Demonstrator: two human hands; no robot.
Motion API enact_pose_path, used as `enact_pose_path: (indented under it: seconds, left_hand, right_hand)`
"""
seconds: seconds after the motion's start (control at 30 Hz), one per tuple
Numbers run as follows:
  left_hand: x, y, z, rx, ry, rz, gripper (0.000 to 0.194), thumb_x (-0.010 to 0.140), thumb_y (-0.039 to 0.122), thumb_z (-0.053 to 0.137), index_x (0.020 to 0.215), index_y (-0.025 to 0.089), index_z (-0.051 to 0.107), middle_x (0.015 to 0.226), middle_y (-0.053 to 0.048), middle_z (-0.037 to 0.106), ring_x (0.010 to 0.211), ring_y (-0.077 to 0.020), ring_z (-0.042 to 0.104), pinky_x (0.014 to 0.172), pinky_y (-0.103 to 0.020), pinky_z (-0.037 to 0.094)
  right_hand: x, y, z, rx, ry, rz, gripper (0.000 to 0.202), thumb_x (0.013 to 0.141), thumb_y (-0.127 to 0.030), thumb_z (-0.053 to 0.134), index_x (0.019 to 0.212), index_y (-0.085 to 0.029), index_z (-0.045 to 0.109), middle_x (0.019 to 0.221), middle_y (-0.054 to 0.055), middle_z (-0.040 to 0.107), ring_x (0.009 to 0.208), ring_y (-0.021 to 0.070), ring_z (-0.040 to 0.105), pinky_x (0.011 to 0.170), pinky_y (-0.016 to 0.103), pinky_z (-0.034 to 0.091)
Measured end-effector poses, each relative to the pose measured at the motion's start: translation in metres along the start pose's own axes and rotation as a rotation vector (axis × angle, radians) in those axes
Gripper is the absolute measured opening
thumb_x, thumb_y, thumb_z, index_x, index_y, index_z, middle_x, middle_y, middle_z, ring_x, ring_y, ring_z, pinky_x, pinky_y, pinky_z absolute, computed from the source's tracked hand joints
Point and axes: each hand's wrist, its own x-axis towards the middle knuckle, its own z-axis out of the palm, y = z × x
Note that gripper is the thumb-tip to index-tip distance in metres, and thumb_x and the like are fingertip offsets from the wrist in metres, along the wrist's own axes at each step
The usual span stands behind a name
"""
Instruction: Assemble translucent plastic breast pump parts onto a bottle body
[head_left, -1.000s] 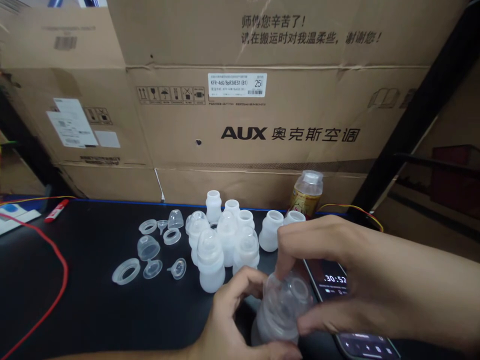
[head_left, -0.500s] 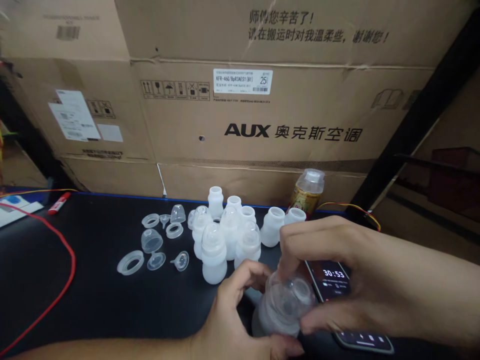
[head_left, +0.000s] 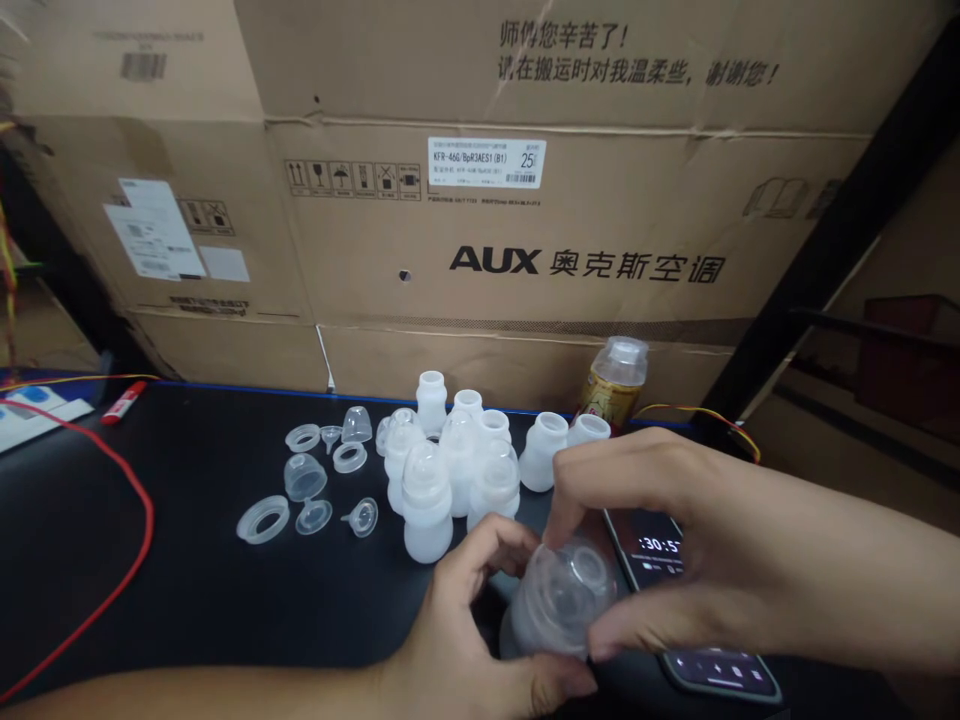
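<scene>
Head camera looks down at my left hand [head_left: 469, 645] wrapped around the body of a translucent baby bottle [head_left: 559, 605] near the table's [head_left: 187, 600] front edge, while my right hand [head_left: 675, 545] pinches its domed cap from above. A phone [head_left: 679, 600] lies just right of it.

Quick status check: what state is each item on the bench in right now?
Held bottle: gripped by left hand and right hand, clear dome cap on.
Capped bottles: upright.
Open bottles: upright, uncapped.
Loose rings and caps: lying apart.
Phone: screen lit.
Drink bottle: capped.
</scene>
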Motion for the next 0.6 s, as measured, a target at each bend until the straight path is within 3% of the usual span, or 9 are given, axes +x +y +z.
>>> enact_pose_path:
  seconds: [0.23,0.47,0.6]
  left_hand:
    - [0.0,0.005,0.001,-0.038,-0.002,-0.073,0.068,0.066,0.046,0.104,0.114,0.022,0.063,0.112,-0.009,0.075,0.109,-0.0306,0.069,0.091,-0.039,0.043]
    - [0.0,0.006,0.003,-0.058,0.01,-0.078,0.063,0.067,0.04,0.104,0.113,0.022,0.065,0.109,-0.006,0.076,0.105,-0.0275,0.069,0.093,-0.037,0.045]
    - [-0.002,0.009,0.004,-0.078,0.012,-0.058,0.059,0.072,0.037,0.105,0.117,0.024,0.068,0.116,-0.005,0.079,0.112,-0.0268,0.071,0.1,-0.036,0.047]
  right_hand:
    - [0.004,-0.004,0.0,-0.059,-0.026,-0.005,0.028,0.083,-0.04,0.101,0.092,-0.024,0.08,0.089,-0.005,0.081,0.089,0.0192,0.075,0.068,0.026,0.049]
    - [-0.001,-0.004,0.009,-0.164,0.005,0.059,0.027,0.077,-0.019,0.096,0.095,-0.027,0.078,0.091,-0.007,0.08,0.084,0.0177,0.074,0.066,0.026,0.048]
    - [-0.006,-0.003,0.018,-0.227,0.069,0.018,0.025,0.086,-0.029,0.093,0.104,-0.034,0.075,0.098,-0.009,0.081,0.084,0.0172,0.074,0.069,0.029,0.047]
